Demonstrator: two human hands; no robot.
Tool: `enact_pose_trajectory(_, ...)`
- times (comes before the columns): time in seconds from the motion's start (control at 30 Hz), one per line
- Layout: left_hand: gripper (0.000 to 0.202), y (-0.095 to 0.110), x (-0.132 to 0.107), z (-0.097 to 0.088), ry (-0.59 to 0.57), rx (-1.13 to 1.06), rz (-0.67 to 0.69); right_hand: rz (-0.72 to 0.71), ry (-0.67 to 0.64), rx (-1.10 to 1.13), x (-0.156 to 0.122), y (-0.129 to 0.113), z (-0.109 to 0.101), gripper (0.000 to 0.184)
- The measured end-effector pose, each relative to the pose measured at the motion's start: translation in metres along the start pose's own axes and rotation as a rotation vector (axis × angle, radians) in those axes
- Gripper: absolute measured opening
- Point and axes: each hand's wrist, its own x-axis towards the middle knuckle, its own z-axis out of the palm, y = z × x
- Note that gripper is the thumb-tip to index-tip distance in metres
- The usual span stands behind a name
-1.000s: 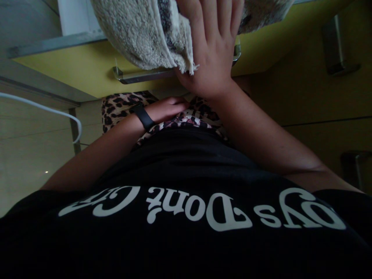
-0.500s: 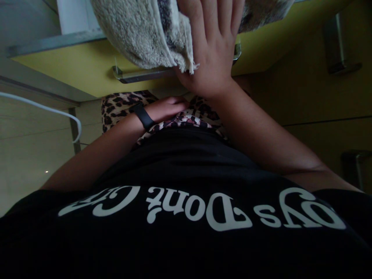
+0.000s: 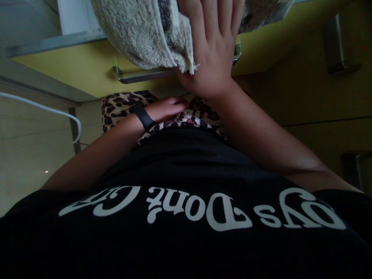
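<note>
My right hand (image 3: 213, 46) lies flat against a shaggy beige towel (image 3: 139, 31) at the top of the view, fingers stretched out and close together. A fold of the towel covers the thumb side. My left hand (image 3: 167, 108), with a black band (image 3: 143, 116) on the wrist, rests flat on the waist of my leopard-print trousers (image 3: 119, 106); its fingertips are hidden behind my right wrist. My black shirt with white lettering (image 3: 186, 209) fills the lower half.
A yellow drawer front (image 3: 78, 69) with a metal bar handle (image 3: 139, 75) sits right behind the towel. More cabinet fronts with metal handles (image 3: 337, 46) are on the right. A white cable (image 3: 43, 110) hangs at the left over a pale floor (image 3: 26, 162).
</note>
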Motion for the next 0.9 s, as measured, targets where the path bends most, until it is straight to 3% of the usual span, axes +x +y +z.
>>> enact_pose_trajectory(0.33,0.049,0.0079,-0.0011,0.0002,0.005,0.023,-0.063,-0.026,0.036,0.037,-0.0014,0.0001,-0.0003,0.086)
enact_pose_trajectory(0.5,0.048,0.0077,-0.0006,-0.0002,-0.017,0.022,-0.054,0.016,0.053,0.095,-0.0007,-0.0011,-0.0024,0.075)
enact_pose_trajectory(0.9,0.047,0.0011,0.0007,-0.0010,-0.018,0.025,-0.003,-0.035,0.053,0.018,0.0004,0.0019,0.0007,0.077)
